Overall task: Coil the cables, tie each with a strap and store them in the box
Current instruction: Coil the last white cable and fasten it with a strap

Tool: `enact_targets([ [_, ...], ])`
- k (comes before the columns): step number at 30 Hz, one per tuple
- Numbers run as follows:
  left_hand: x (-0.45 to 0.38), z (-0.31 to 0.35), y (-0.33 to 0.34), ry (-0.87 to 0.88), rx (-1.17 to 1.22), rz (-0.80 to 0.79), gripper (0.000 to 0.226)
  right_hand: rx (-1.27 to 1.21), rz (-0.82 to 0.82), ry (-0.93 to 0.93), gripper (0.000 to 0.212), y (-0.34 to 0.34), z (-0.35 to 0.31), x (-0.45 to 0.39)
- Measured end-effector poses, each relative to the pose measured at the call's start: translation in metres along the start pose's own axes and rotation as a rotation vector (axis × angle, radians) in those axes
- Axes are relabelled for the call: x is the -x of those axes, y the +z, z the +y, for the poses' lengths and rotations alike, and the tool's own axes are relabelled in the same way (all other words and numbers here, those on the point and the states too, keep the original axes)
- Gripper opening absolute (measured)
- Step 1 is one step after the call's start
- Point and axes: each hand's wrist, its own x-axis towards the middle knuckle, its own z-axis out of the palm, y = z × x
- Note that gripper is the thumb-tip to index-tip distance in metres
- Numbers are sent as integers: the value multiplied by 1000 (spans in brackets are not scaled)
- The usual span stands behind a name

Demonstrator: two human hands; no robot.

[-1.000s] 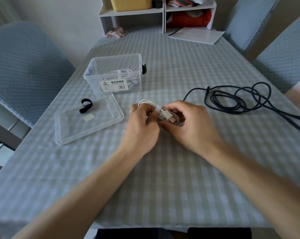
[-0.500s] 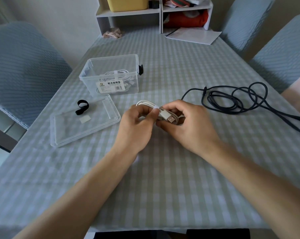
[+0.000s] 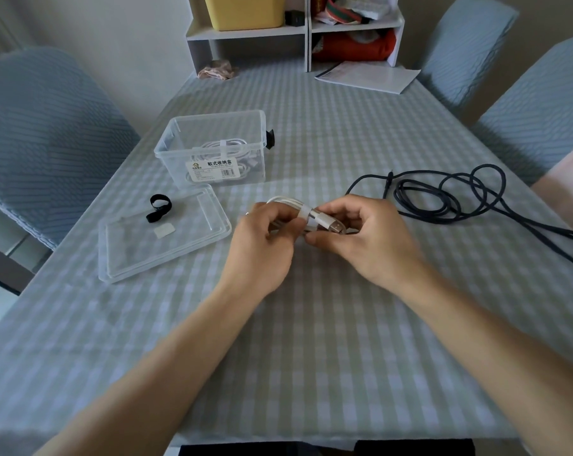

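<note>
While both grip the white cable (image 3: 290, 205) above the counter (image 3: 311, 340), left hand (image 3: 262, 245) holds coil, right hand (image 3: 367, 238) pinches strap (image 3: 306, 218) end, box (image 3: 212, 149) open behind.

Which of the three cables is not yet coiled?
The dark cable, lying loose on the table right of the hands. The white ones are strapped: one in the box, one held.

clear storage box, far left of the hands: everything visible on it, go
The clear storage box is a see-through plastic rectangle, upright and open on the checked tablecloth. A printed white label is on its near wall, a black tab on its right side. A strapped white cable coil lies inside. Its clear lid lies just in front.
</note>
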Motion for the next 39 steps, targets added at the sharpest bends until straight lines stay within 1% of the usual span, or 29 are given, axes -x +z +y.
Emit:
enact_targets([
  [2, 0, -1, 2, -27, 90, 48, 21, -1, -2, -1, 28, 3, 1, -1],
  [4, 0, -2, 2, -32, 119, 81, 21, 40, -8, -22, 26, 6, 2, -1],
  [7, 0, -3, 1, -57, 114, 64, 17, 59, -8, -42, 25, 7, 5, 1],
  [10, 0, -4, -3, -73, 122, 53, 8, -53, -27, 15, 23, 1, 6, -1],
  [13, 1, 0, -5, -64, 191, 50, 5, -173, -52, 82, 15, -3, 8, -5],
  [16, 6, 4, -9, -35, 233, 116, 2, -242, -43, 114, 13, -5, 11, -8],
  [17, 7, 5, -11, -25, 242, 136, 6, -230, -29, 103, 14, -7, 11, -8],
  [18, 7, 4, -13, -32, 244, 135, 12, -203, -23, 79, 16, -7, 13, -8],
  [20, 5, 2, -16, -75, 217, 74, 21, -115, -12, 19, 19, -7, 15, -7],
  [22, 2, 2, -17, -53, 180, 7, 13, -84, -3, -9, 18, -8, 13, -3],
  [23, 2, 1, -18, -37, 190, -2, 12, -72, 1, -14, 16, -8, 12, -2],
  [25, 3, 0, -19, -38, 257, 2, 16, -37, -3, -24, 14, -7, 10, -1],
  [27, 5, -1, -21, -47, 315, 0, 18, -93, -8, 11, 13, -6, 7, 1],
  [29, 7, -2, -18, -90, 388, -2, 17, -186, 6, 88, 9, -3, 3, 2],
  [31, 10, 0, -15, -151, 496, -16, 16, -158, 46, 120, 19, 1, -2, 5],
  [33, 12, 5, -13, -178, 540, -41, 18, -32, 92, 67, 31, 6, -8, 8],
  [34, 13, 7, -12, -175, 496, -45, 22, 28, 110, 1, 34, 8, -10, 10],
  [36, 11, 13, -10, -129, 304, -37, 37, 89, 123, -144, 36, 12, -13, 12],
  [38, 7, 15, -8, -17, 87, 24, 53, 127, 144, -243, 38, 14, -13, 14],
  [39, 4, 14, -7, 68, -15, 83, 56, 144, 153, -267, 39, 15, -13, 14],
])
